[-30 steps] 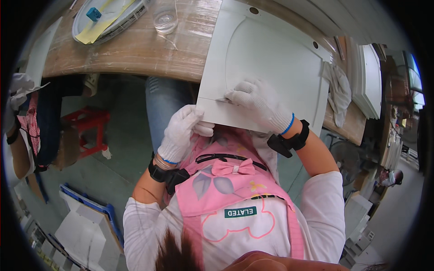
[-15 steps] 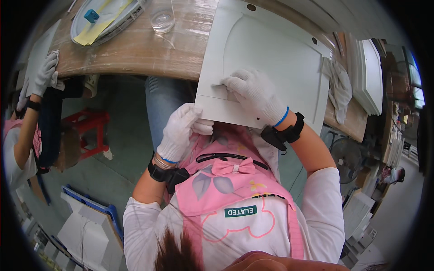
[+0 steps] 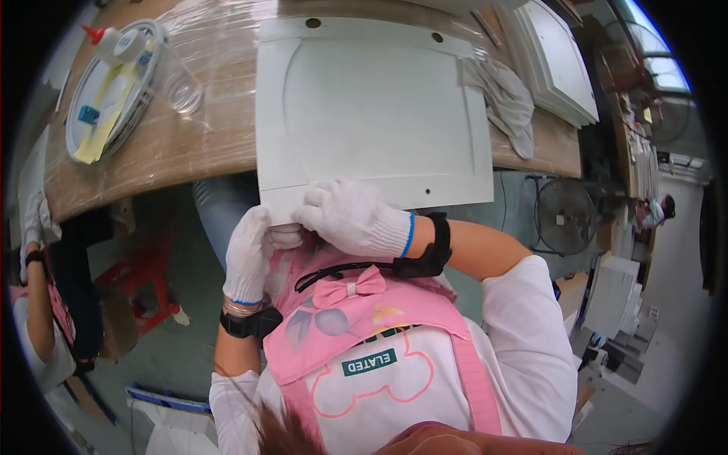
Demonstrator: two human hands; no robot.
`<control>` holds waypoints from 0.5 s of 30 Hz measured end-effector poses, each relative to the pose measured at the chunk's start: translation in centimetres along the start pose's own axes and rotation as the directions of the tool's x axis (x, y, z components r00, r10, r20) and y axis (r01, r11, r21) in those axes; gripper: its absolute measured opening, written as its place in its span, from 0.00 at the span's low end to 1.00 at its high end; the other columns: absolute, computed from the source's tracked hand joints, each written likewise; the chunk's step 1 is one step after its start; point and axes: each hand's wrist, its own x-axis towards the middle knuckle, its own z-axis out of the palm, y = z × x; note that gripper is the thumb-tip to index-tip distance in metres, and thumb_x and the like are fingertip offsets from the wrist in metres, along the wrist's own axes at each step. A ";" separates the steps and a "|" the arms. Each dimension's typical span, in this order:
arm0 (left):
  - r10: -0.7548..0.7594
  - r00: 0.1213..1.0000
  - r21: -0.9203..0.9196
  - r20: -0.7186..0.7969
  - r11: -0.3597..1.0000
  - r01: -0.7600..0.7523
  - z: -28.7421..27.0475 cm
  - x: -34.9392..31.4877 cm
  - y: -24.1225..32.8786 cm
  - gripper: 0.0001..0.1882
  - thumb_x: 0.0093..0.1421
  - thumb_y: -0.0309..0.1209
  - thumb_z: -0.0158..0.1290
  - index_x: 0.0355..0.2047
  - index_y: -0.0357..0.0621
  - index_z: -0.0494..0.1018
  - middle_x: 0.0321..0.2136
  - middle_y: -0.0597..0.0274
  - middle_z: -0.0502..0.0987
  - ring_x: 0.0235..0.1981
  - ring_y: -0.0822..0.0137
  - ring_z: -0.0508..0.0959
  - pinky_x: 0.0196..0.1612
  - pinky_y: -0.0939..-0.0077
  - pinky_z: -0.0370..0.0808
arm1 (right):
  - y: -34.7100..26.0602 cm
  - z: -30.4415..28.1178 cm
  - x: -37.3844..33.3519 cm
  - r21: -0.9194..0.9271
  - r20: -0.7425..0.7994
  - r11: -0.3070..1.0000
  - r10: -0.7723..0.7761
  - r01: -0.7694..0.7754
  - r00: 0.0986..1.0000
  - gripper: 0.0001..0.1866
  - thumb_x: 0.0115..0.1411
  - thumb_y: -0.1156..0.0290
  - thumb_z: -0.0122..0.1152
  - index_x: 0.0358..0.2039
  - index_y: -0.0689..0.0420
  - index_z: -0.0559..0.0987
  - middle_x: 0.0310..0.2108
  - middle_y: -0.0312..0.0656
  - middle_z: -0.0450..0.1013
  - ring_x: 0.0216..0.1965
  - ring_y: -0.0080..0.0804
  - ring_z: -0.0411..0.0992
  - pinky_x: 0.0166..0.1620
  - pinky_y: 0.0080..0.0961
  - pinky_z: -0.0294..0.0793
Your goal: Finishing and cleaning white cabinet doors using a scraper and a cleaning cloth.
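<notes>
A white cabinet door panel (image 3: 379, 121) with a recessed middle lies on the table, its near edge jutting over toward me. My left hand (image 3: 254, 246), in a white knit glove, is closed at the panel's near left corner, fingers curled by the edge. Just beside it, my right hand (image 3: 356, 220), gloved too, is closed over the same corner, its fingertips close to the left fingers. Whatever its fingers may hold is hidden.
A round white lid (image 3: 76, 125) carries yellow paper, a blue block (image 3: 88, 114) and a red-tipped bottle (image 3: 102, 42). Close by stands a clear cup (image 3: 182, 92). A cloth (image 3: 500, 98) and stacked white panels (image 3: 550, 57) lie right. Another person's gloved hand (image 3: 34, 220) is far left.
My right hand has moved from the panel's face to its near left corner, beside my left hand. The thin grey piece under its fingers is out of sight. The view has shifted.
</notes>
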 end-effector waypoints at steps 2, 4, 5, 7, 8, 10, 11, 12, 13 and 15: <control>0.068 0.989 0.090 -0.134 0.994 -0.057 -0.5 0.1 -0.3 0.21 0.71 0.39 0.42 0.53 0.31 0.67 0.41 0.50 0.78 0.40 0.60 0.79 0.44 0.64 0.79 | -0.7 -1.0 -1.1 0.030 -0.044 0.981 0.195 -0.194 0.980 0.10 0.57 0.68 0.52 0.39 0.52 0.78 0.34 0.43 0.74 0.40 0.44 0.75 0.41 0.38 0.75; 0.093 0.984 0.140 -0.152 0.988 -0.072 1.0 0.5 0.3 0.21 0.70 0.40 0.42 0.53 0.33 0.67 0.43 0.51 0.77 0.42 0.60 0.79 0.44 0.63 0.79 | -0.6 -1.5 -2.8 0.083 -0.094 0.930 0.366 -0.359 0.926 0.11 0.58 0.67 0.51 0.40 0.53 0.78 0.37 0.44 0.75 0.41 0.44 0.75 0.42 0.38 0.76; 0.131 0.970 0.184 -0.203 0.978 -0.094 1.7 0.9 0.6 0.21 0.70 0.40 0.43 0.53 0.35 0.68 0.44 0.52 0.77 0.44 0.60 0.79 0.44 0.63 0.80 | -0.1 -1.3 -4.0 0.145 -0.102 0.905 0.416 -0.400 0.904 0.14 0.59 0.67 0.51 0.44 0.53 0.77 0.40 0.43 0.75 0.42 0.45 0.76 0.42 0.38 0.76; 0.120 0.977 0.264 -0.178 0.962 -0.070 1.3 1.6 0.5 0.21 0.70 0.41 0.44 0.53 0.36 0.68 0.45 0.52 0.76 0.44 0.61 0.79 0.44 0.64 0.80 | 0.2 -2.2 -7.0 0.094 -0.079 0.878 0.476 -0.468 0.876 0.19 0.61 0.68 0.49 0.52 0.51 0.76 0.46 0.43 0.76 0.44 0.45 0.76 0.43 0.38 0.76; 0.118 0.977 0.329 -0.179 0.943 -0.054 1.1 1.9 0.6 0.21 0.69 0.41 0.45 0.53 0.37 0.68 0.46 0.53 0.76 0.44 0.61 0.79 0.43 0.64 0.80 | 0.6 -2.0 -8.8 0.133 -0.183 0.842 0.539 -0.522 0.822 0.18 0.60 0.69 0.50 0.51 0.50 0.76 0.42 0.44 0.77 0.42 0.46 0.76 0.43 0.38 0.76; 0.121 0.976 0.366 -0.180 0.929 -0.048 1.5 2.3 0.9 0.21 0.69 0.41 0.46 0.53 0.39 0.68 0.46 0.55 0.76 0.43 0.61 0.79 0.43 0.65 0.81 | 3.3 -1.1 -13.8 0.185 -0.366 0.755 0.647 -0.629 0.669 0.19 0.57 0.71 0.57 0.50 0.48 0.77 0.34 0.45 0.76 0.35 0.46 0.76 0.38 0.40 0.76; 0.119 0.975 0.392 -0.186 0.919 -0.037 1.3 2.5 1.0 0.21 0.68 0.41 0.46 0.53 0.39 0.68 0.46 0.56 0.76 0.42 0.62 0.79 0.42 0.66 0.81 | 4.7 -1.4 -16.5 0.144 -0.474 0.724 0.649 -0.675 0.595 0.17 0.57 0.71 0.58 0.48 0.49 0.77 0.33 0.46 0.75 0.34 0.47 0.76 0.36 0.41 0.76; 0.118 0.974 0.416 -0.196 0.909 -0.027 1.3 2.7 1.0 0.21 0.68 0.41 0.47 0.53 0.38 0.68 0.45 0.57 0.76 0.42 0.63 0.79 0.41 0.67 0.81 | 6.4 -2.0 -19.0 0.113 -0.607 0.704 0.608 -0.701 0.512 0.14 0.58 0.70 0.57 0.45 0.50 0.79 0.33 0.47 0.75 0.33 0.48 0.75 0.36 0.42 0.75; 0.117 0.975 0.422 -0.189 0.906 -0.027 1.5 2.9 1.0 0.21 0.68 0.41 0.47 0.53 0.38 0.68 0.45 0.57 0.76 0.42 0.63 0.79 0.41 0.67 0.81 | 8.5 -2.1 -22.1 0.082 -0.620 0.535 0.688 -0.841 0.377 0.13 0.59 0.70 0.57 0.45 0.51 0.79 0.33 0.47 0.75 0.34 0.48 0.75 0.37 0.42 0.75; 0.129 0.966 0.410 -0.225 0.912 -0.026 2.0 3.5 1.2 0.19 0.69 0.38 0.47 0.52 0.36 0.68 0.43 0.57 0.76 0.39 0.68 0.79 0.39 0.73 0.80 | 10.0 -1.9 -24.7 0.068 -0.641 0.340 0.735 -0.938 0.220 0.13 0.59 0.70 0.57 0.45 0.51 0.79 0.33 0.48 0.75 0.34 0.48 0.75 0.37 0.42 0.75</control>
